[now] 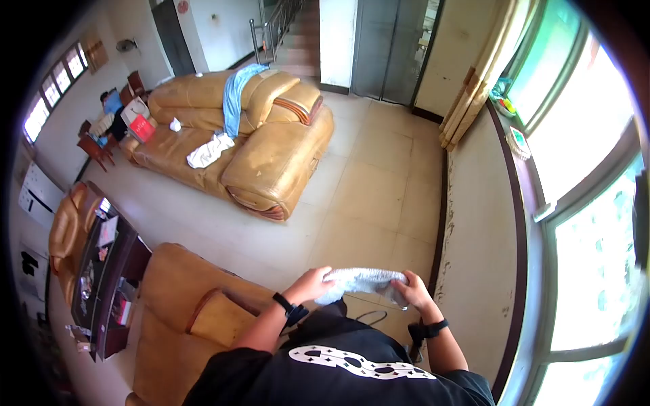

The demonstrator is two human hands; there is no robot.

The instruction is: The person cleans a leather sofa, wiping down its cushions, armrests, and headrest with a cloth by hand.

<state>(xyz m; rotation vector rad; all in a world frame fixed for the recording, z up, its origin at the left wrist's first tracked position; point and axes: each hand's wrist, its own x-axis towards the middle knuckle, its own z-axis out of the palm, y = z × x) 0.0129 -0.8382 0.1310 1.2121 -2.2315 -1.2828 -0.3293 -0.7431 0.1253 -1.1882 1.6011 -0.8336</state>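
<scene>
A light grey-white cloth point(365, 277) is stretched between my two hands, in front of my black shirt. My left hand point(310, 285) is closed on its left end, and my right hand point(412, 291) pinches the right end. The middle of the cloth spans the gap between them, and its lower edge hangs a little. Both wrists wear black bands.
A tan leather sofa point(264, 169) holds a blue cloth point(233, 95), a white cloth point(210, 151) and a red bag point(141, 127). Another tan sofa point(166, 338) stands close on my left, beside a dark table point(116, 284). Windows and a sill point(518, 176) run along the right.
</scene>
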